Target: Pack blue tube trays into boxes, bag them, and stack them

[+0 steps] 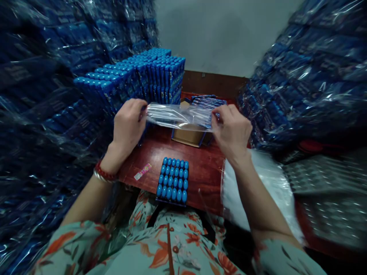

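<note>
Between my two hands a clear plastic bag (pixel 180 116) is stretched sideways above the table. My left hand (pixel 129 124) pinches its left end, and my right hand (pixel 231 128) pinches its right end. Below it, near the table's front edge, sits a block of blue-capped bottles or tubes (pixel 172 179) packed in close rows. Behind the bag an open cardboard box (pixel 187 136) lies on the table, partly hidden. A pile of flat blue printed packs (pixel 208 100) is beyond it.
Tall stacks of blue-capped packs (pixel 137 68) stand at the left. Film-wrapped blue packs (pixel 301 72) rise at the right. A small pink wrapper (pixel 142 172) lies on the red-brown table (pixel 205 172). Clear plastic bags (pixel 266 183) lie by my right forearm, near grey moulded trays (pixel 329 206).
</note>
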`<state>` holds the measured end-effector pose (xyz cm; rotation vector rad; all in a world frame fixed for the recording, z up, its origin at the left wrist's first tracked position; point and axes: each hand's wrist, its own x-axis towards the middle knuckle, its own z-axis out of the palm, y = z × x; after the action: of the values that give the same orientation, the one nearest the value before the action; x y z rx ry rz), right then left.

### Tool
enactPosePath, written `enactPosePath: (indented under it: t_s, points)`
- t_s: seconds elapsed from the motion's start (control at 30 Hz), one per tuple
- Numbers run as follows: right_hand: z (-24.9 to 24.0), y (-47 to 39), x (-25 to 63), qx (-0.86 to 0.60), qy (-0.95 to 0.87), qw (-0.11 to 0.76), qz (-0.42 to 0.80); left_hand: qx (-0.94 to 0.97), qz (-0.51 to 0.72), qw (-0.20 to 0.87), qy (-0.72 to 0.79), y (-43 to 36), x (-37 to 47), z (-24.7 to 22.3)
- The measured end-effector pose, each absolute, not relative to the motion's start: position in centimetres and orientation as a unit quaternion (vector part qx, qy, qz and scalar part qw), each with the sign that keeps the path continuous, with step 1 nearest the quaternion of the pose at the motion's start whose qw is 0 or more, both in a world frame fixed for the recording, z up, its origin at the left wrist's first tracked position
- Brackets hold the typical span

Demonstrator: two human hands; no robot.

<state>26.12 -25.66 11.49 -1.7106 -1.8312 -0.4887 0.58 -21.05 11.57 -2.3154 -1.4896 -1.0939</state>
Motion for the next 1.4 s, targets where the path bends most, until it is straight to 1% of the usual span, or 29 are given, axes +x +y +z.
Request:
enactPosePath:
  t_s: [0.07,0.1,0.13,0.2,0.27,0.33,0.4,0.63,0.77,0.9,1.1,1.2,1.27,1.33,1.4]
  points:
    - [7.9,-26.1,25.6,-0.647,-0.676,0.334,-0.119,-0.72,-0.427,0.069,-0.543,-22.2,-0.1,8.3]
    - [5.4,-26.1,25.4,-0.657,-0.668,0.343,-0.068,-0.703,-0.428,0.035,-0.567,-22.6,-0.1,5.9]
    - [2.6,-26.0,25.2,-0.672,-0.651,0.351,-0.008,-0.695,-0.413,-0.02,-0.588,-22.7,0.0,3.3]
    - [-2.8,-25.5,24.8,-0.695,-0.611,0.362,0.11,-0.68,-0.375,-0.174,-0.605,-22.7,0.8,-2.1]
    - [-7.0,-25.4,24.3,-0.695,-0.585,0.372,0.191,-0.675,-0.354,-0.239,-0.602,-22.5,1.9,-6.6]
    - [-9.4,-25.9,23.8,-0.684,-0.579,0.377,0.232,-0.668,-0.349,-0.269,-0.599,-22.8,2.8,-9.4]
    - [-10.3,-27.2,23.3,-0.676,-0.58,0.378,0.252,-0.657,-0.353,-0.293,-0.598,-23.9,3.4,-10.9]
    - [-10.2,-32.0,22.3,-0.689,-0.533,0.395,0.293,-0.598,-0.382,-0.349,-0.612,-28.5,3.3,-11.7]
    - [-10.5,-30.9,22.3,-0.682,-0.489,0.433,0.329,-0.56,-0.404,-0.358,-0.629,-28.2,3.2,-11.6]
    - [-11.3,-28.9,22.7,-0.688,-0.438,0.45,0.364,-0.536,-0.405,-0.367,-0.643,-27.0,3.5,-12.0]
    - [-11.7,-30.2,23.7,-0.693,-0.392,0.432,0.424,-0.56,-0.364,-0.398,-0.629,-27.2,2.4,-11.7]
    - [-11.1,-32.5,24.1,-0.691,-0.396,0.396,0.456,-0.579,-0.33,-0.4,-0.629,-28.2,1.4,-10.8]
    - [-10.4,-33.8,24.1,-0.707,-0.448,0.348,0.423,-0.593,-0.305,-0.384,-0.638,-28.9,1.1,-10.2]
    - [-9.6,-34.4,23.9,-0.736,-0.519,0.293,0.32,-0.618,-0.289,-0.343,-0.647,-29.1,1.1,-9.7]
    - [-8.8,-34.0,23.8,-0.751,-0.571,0.259,0.209,-0.632,-0.301,-0.297,-0.65,-28.7,1.4,-9.5]
